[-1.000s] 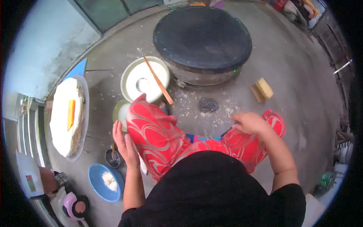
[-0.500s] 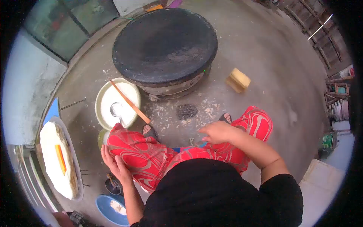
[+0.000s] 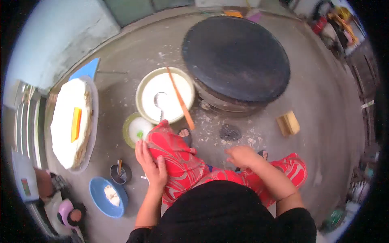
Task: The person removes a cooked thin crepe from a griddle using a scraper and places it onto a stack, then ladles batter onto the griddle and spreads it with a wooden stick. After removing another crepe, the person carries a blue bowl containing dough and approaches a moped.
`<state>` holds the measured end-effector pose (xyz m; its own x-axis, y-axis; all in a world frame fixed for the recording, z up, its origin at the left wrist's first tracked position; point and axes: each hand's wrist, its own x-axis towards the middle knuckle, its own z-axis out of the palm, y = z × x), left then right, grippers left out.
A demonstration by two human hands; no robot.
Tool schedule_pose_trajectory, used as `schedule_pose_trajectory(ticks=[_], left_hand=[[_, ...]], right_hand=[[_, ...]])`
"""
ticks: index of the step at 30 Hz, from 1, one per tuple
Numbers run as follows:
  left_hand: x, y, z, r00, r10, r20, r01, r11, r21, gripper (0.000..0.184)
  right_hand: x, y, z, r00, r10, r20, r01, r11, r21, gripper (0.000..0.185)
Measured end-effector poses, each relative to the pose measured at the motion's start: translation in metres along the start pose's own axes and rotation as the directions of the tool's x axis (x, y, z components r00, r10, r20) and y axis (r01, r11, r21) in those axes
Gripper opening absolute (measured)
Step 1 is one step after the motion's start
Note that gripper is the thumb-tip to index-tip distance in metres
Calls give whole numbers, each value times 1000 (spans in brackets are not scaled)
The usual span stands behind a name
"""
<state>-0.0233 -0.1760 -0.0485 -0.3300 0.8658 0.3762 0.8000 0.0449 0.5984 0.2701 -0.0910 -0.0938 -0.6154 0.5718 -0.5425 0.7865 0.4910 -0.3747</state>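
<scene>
My left hand [image 3: 152, 165] lies against the side of my left knee in the red patterned trousers [image 3: 176, 152], its fingers stretched out and nothing in it. Just beyond its fingertips stands a small green bowl [image 3: 129, 139] with white contents and a bit of green. Over my lap hovers my right hand [image 3: 242, 156], fingers curled in, with nothing visible in them. Ahead on the left is a large basin of white batter [image 3: 152, 91]; a metal ladle [image 3: 161, 101] rests in it and a flat wooden stick [image 3: 180, 99] lies across its rim.
A big round black griddle [image 3: 237, 60] stands ahead on a low base. To its right, a yellowish block [image 3: 288, 123] sits on the floor. At left are a tray [image 3: 95, 117] with a white stack and orange strip, a blue bowl [image 3: 97, 200] and a small dark pot [image 3: 125, 174].
My view has swung left, so the griddle, basin and tray appear farther right. Both hands stay in nearly the same place by my legs; the green bowl shows more fully.
</scene>
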Motion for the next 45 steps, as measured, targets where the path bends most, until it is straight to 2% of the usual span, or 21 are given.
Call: schedule_pose_trajectory(ticks=[4, 6, 12, 14, 17, 18, 19, 21, 23, 25, 30, 32, 34, 35, 36, 38, 39, 41, 42, 44, 45], left_hand=[[-4, -7, -4, 999, -14, 39, 12, 999, 40, 64], [-5, -13, -2, 999, -16, -37, 12, 994, -104, 63], [-44, -60, -6, 945, -292, -148, 268, 950, -163, 54], [-75, -96, 2, 850, -493, -184, 460, 866, -196, 51], [-135, -159, 11, 536, -821, -198, 810, 566, -154, 51], [-157, -185, 11, 347, -930, -124, 813, 364, -454, 54], [-174, -203, 3, 179, -984, 16, 709, 118, -695, 56], [-189, -211, -24, -111, -994, 19, 612, -84, -787, 62], [-222, -243, -42, -282, -949, 142, 387, -248, -888, 60], [-241, -273, -63, -454, -850, 268, -24, -289, -957, 71], [-300, -346, -96, -340, -915, 218, -359, -88, -929, 86], [-310, -359, -104, -260, -940, 222, -445, -88, -891, 93], [-324, -376, -106, -36, -986, 162, -532, -119, -838, 96], [-310, -372, -117, -132, -960, 248, -620, -115, -776, 89], [-303, -370, -121, -133, -967, 218, -636, -86, -767, 89], [-300, -366, -121, -169, -966, 198, -611, -55, -790, 77], [-297, -366, -123, -171, -969, 179, -624, -33, -780, 77], [-296, -369, -127, -173, -985, -16, -606, 119, -787, 64], [-296, -373, -136, -175, -984, -26, -614, 130, -779, 64], [-288, -371, -160, -312, -948, 66, -666, 168, -727, 51], [-285, -367, -173, -313, -948, 58, -669, 177, -721, 51]], right_hand=[[9, -4, 2, 993, -120, -1, 120, 993, 8, 36], [11, -2, 5, 994, -102, 35, 101, 994, 35, 38], [17, -15, 7, 986, -126, 110, 132, 990, -54, 35], [21, -17, 8, 983, -131, 130, 141, 987, -77, 36], [25, -23, 8, 979, -143, 143, 161, 979, -122, 37], [27, -25, 8, 981, -119, 152, 142, 979, -146, 37], [30, -29, 8, 983, -90, 158, 117, 978, -170, 37], [30, -38, 4, 984, -101, 149, 127, 977, -174, 37], [28, -44, 3, 985, -102, 139, 126, 977, -172, 37], [27, -42, 5, 984, -141, 111, 162, 966, -200, 37], [18, -53, 1, 986, -44, 163, 84, 964, -251, 38], [16, -57, -3, 982, -56, 179, 102, 960, -259, 38], [15, -53, -1, 973, 38, 228, 18, 970, -241, 37], [15, -37, 7, 983, -56, 174, 102, 958, -267, 36], [19, -25, 12, 980, -154, 123, 184, 937, -295, 36], [14, -49, 3, 992, -31, 123, 69, 945, -319, 36], [15, -54, 1, 991, -58, 121, 95, 942, -323, 36], [17, -55, 2, 981, -63, 183, 128, 923, -364, 26], [21, -54, 3, 980, -78, 181, 141, 920, -367, 26], [23, -48, 4, 971, -66, 228, 146, 924, -353, 29], [27, -40, 9, 971, -78, 227, 157, 922, -353, 29]])
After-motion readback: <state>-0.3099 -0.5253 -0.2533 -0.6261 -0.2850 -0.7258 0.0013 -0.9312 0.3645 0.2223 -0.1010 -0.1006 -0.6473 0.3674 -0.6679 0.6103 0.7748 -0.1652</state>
